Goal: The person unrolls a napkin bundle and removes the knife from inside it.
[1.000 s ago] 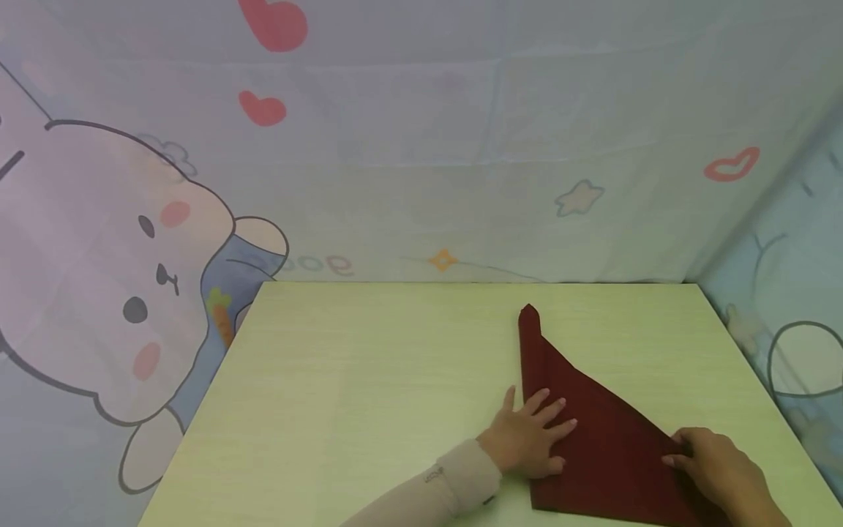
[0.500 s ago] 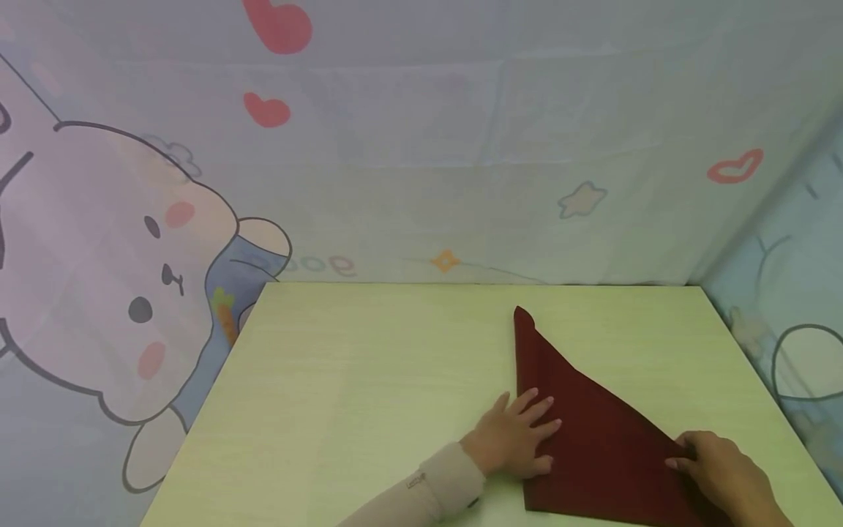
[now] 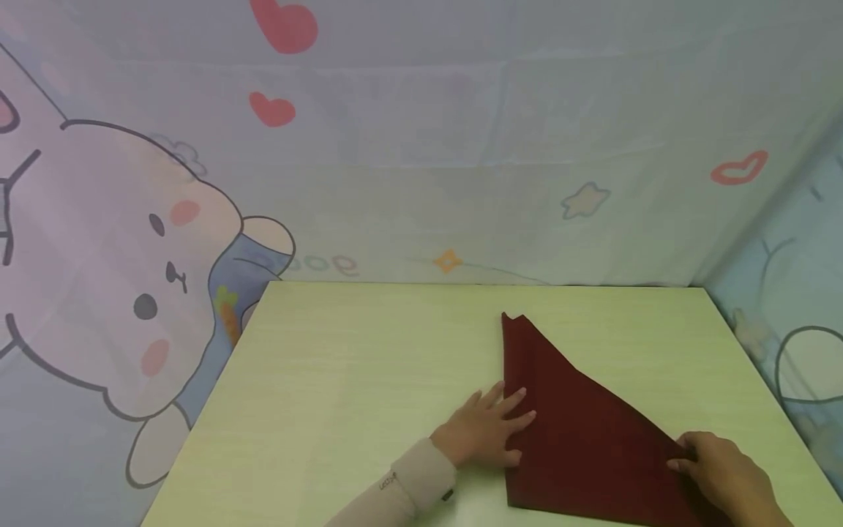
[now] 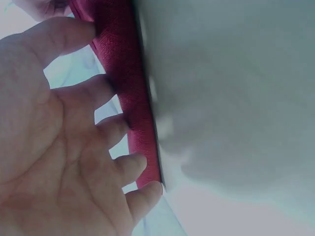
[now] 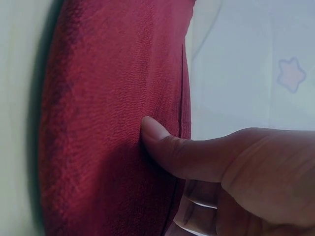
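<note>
A dark red folded cloth (image 3: 579, 439) lies on the right part of the table, narrowing to a small notched tip at its far end. My left hand (image 3: 484, 428) is spread at the cloth's left edge, its fingertips resting on the fabric. The left wrist view shows those straight fingers against the red fabric (image 4: 130, 88). At the slanted right edge, my right hand (image 3: 724, 468) pinches the cloth. Its thumb (image 5: 170, 147) lies on the near face in the right wrist view, with the other fingers behind, partly hidden.
A pale wooden table (image 3: 342, 380) extends left of the cloth. Behind it hangs a light curtain (image 3: 421, 146) printed with hearts, a star and a large cartoon rabbit (image 3: 132, 278). The table's right edge lies beyond my right hand.
My left hand has moved left, and the cloth's left edge now lies further left. The rolled strip at the far tip has flattened and widened. My right hand keeps its hold.
</note>
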A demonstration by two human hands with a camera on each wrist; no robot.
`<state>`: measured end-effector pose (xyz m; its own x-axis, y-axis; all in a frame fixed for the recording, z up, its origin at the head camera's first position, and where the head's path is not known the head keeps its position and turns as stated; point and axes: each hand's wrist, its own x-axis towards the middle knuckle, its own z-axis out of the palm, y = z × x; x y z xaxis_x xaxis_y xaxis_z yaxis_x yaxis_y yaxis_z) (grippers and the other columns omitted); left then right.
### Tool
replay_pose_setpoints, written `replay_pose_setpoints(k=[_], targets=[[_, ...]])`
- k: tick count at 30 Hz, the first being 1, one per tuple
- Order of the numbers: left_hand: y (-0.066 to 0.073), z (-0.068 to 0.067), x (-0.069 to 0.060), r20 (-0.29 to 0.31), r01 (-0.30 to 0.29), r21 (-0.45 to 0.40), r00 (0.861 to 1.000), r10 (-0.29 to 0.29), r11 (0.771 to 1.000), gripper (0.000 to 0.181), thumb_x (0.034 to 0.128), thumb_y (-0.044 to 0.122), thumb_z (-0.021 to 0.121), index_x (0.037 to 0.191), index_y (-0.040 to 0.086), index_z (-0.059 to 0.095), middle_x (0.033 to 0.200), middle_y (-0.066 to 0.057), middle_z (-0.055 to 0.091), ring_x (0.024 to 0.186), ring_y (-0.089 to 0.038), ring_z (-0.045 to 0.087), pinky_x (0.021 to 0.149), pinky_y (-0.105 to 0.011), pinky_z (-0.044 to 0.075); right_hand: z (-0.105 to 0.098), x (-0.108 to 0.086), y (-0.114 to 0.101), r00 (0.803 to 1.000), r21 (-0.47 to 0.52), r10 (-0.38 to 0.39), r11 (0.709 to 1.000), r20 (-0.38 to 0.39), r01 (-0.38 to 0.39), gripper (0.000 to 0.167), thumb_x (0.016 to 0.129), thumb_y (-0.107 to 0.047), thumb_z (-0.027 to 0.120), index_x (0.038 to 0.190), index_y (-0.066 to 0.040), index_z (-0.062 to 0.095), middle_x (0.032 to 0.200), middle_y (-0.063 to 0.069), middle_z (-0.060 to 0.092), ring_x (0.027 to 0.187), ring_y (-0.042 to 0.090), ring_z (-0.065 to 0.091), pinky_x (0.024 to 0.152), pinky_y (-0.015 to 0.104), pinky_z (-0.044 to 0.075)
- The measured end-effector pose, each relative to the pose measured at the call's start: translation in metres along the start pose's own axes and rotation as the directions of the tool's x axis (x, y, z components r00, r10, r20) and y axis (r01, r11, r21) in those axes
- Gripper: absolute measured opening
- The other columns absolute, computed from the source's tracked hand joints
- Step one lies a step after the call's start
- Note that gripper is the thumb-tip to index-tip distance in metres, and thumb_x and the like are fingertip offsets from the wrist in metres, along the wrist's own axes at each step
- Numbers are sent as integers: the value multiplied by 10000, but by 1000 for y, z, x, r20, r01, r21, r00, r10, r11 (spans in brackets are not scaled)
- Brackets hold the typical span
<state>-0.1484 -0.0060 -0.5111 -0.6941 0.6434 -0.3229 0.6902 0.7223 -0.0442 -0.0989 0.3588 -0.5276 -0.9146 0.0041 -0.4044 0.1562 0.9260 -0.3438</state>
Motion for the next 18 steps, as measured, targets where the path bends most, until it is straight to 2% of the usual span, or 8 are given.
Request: replay_pose_setpoints(k=[4,12,18], targets=[[-3,2,-2,-12,-9,-24,1000,8,1000,641,1003,604,454,1592,458,245,1702,125,113,1576,-210,108,1234,-406,236,-1,0,0,1000,-14,-17,1000,-20,17,189,879,-269,787,916,-122,675,841,-30,665,772,167,622,652,469,504],[2,4,6,-92,-44,62,994,50,997,601,1015,636,407,1571,413,352,1689,55,206,1575,-215,120,1236,-452,219,-1,1,-5,997,-27,-58,998,-59,56,238,861,-271,806,959,-98,674,887,5,683,811,212,647,685,506,522],[11,-1,16,-106,-69,136,991,84,988,612,1008,659,410,1561,398,381,1672,65,254,1567,-178,153,1234,-432,225,-1,4,-9,992,-29,-93,995,-82,90,227,849,-251,815,945,-106,668,904,20,694,838,245,664,697,521,526]])
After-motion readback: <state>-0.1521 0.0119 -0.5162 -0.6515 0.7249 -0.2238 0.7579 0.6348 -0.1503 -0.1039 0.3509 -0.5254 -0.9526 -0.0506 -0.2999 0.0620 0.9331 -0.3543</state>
